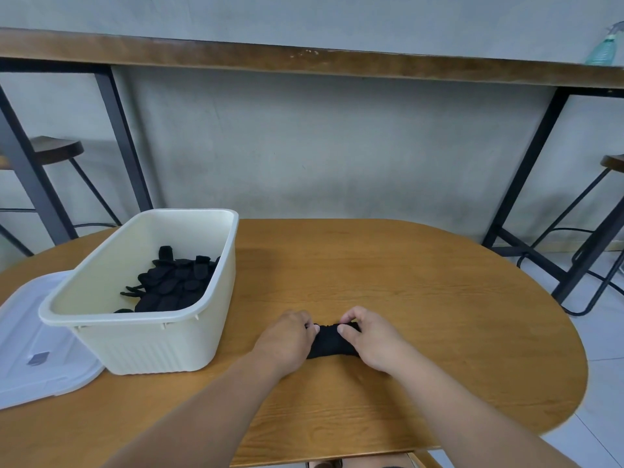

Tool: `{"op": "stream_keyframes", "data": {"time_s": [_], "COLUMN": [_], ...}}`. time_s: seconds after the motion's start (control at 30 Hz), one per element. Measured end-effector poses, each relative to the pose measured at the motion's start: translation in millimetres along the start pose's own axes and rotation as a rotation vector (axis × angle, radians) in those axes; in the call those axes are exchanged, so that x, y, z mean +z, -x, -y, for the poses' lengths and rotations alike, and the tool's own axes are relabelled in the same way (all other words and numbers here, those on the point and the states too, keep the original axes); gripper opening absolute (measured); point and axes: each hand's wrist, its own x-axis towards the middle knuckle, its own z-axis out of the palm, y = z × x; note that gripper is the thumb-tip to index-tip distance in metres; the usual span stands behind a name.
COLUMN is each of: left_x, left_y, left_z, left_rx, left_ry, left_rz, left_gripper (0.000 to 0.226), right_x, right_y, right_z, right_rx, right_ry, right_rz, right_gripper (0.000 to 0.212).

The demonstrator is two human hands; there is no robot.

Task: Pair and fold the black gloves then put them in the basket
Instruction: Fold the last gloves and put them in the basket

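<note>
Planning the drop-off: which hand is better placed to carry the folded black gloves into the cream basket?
Left hand: it grips the black fabric gloves nearest the cream plastic basket.

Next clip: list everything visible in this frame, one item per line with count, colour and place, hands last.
folded gloves: one bundle, black, on the table between both hands
basket: one, cream, left part of the table
gloves in basket: a pile, count unclear, black
lid: one, translucent white, left of the basket
table: one, oval, light wood
counter: one, dark wood, along the wall
stools: two, dark, far left and far right
spray bottle: one, green, top right on the counter
left hand: grips the bundle
right hand: grips the bundle
</note>
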Motion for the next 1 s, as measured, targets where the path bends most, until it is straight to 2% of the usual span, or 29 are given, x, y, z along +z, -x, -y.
{"op": "stream_keyframes", "data": {"time_s": [0.17,0.27,0.3,0.5,0.77,0.9,1.0], "left_x": [4,8,11,17,20,18,15], "left_y": [-2,1,2,5,1,3,4], "left_z": [2,4,5,10,14,11,7], "left_rx": [0.012,0.062,0.082,0.170,0.202,0.297,0.405], "left_ry": [-0.044,-0.075,-0.070,-0.052,-0.059,-0.214,-0.395], "left_rz": [-0.076,-0.152,-0.182,-0.296,-0.344,-0.415,-0.370], "left_gripper": [0.018,0.015,0.014,0.009,0.010,0.010,0.018], "right_x": [-1,2,3,5,6,5,6], "right_y": [-3,-5,-6,-6,-9,-10,-7], "right_z": [3,2,1,0,-7,-3,0], "right_rx": [0.013,0.005,-0.010,-0.149,-0.189,-0.198,-0.272], "right_ry": [0.028,0.047,0.065,0.249,0.177,0.227,0.356], "right_rz": [-0.012,-0.036,-0.057,-0.155,-0.132,-0.131,-0.138], "right_gripper": [0.016,0.010,0.006,0.014,0.013,0.017,0.023]}}
